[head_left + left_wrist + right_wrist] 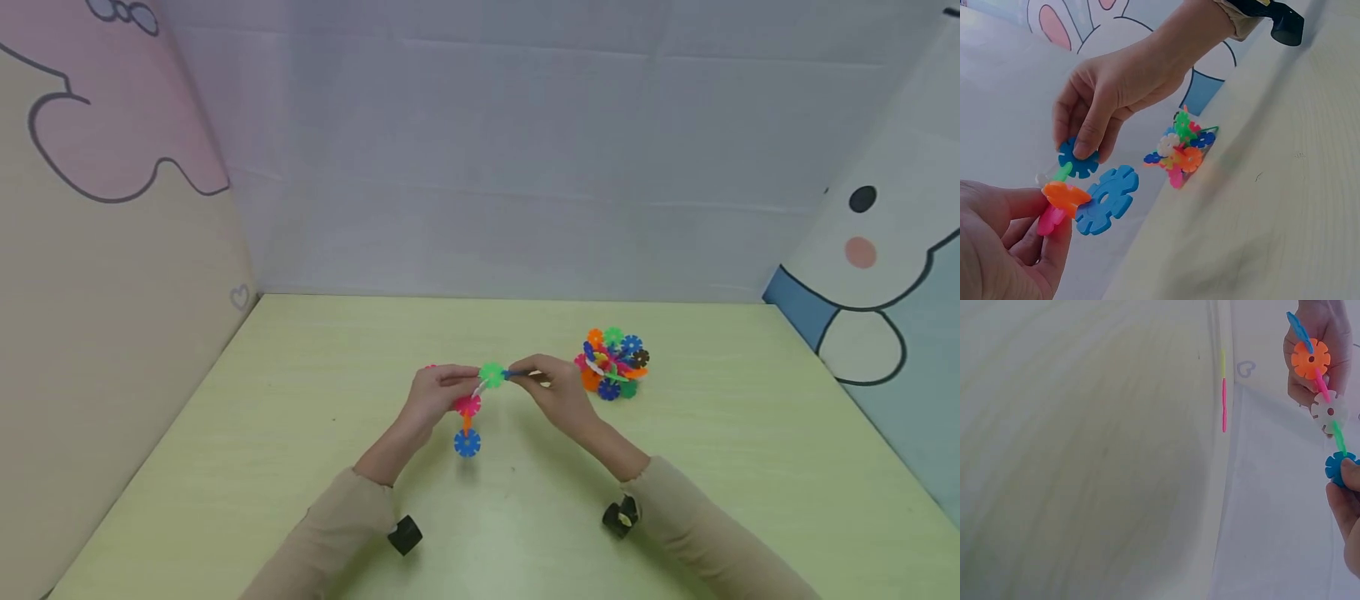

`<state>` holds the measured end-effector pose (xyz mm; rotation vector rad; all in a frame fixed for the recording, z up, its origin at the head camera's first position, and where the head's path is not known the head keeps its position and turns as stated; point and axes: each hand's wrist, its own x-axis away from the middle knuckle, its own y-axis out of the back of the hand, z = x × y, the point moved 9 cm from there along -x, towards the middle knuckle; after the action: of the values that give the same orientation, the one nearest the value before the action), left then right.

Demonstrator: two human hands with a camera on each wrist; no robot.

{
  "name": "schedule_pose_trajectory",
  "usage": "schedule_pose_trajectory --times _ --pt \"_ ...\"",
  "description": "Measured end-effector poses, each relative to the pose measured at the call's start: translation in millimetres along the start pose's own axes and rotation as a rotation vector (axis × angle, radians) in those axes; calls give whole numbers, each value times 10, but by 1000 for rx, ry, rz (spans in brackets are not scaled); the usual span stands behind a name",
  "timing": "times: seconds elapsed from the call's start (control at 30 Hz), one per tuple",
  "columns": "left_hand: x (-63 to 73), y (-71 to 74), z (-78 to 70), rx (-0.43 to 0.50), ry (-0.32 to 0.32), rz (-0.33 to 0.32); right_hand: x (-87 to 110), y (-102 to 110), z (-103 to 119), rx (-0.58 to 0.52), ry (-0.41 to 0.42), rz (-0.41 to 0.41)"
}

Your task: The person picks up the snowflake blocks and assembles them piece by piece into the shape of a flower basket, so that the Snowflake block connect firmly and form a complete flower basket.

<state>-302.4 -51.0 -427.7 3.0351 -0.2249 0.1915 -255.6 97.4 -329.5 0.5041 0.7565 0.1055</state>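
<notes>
A chain of slotted plastic snowflake discs hangs between the two hands over the table. My left hand [427, 404] pinches it near the white disc [1320, 414] and the pink disc [471, 407]. Below these dangle an orange disc [1300, 361] and, at the lower end, a blue disc [459, 447]. A green disc [492, 375] is at the chain's upper end. Between thumb and fingers my right hand [566, 400] holds another blue disc [1072, 164], its edge right at the green disc.
A cluster of many-coloured snowflake discs [613, 371] sits on the pale table [300, 467], just beyond the right hand. Pink and yellow pieces, the pink one [1224, 406] seen edge-on, lie toward the far side, mostly behind the left hand in the head view.
</notes>
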Motion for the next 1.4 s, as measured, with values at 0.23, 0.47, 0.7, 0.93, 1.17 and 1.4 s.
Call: schedule_pose_trajectory --times 0.23,0.47,0.7,0.93,1.17,1.4 --pt "-25 -36 -30 -17 -46 -12 6 -30 -86 -26 50 19" --pt "9 -27 -72 -22 -45 -55 76 -104 -320 -37 103 23" --pt "69 -24 -113 -44 -44 -85 87 -102 -252 -30 157 1" --pt "89 -2 -85 -51 -34 -79 37 -87 53 -29 161 21" --pt "52 206 1 -94 -18 -109 -22 -336 -262 -95 -65 179" --pt "89 796 75 -166 52 -193 -129 -658 -705 -140 -278 305"
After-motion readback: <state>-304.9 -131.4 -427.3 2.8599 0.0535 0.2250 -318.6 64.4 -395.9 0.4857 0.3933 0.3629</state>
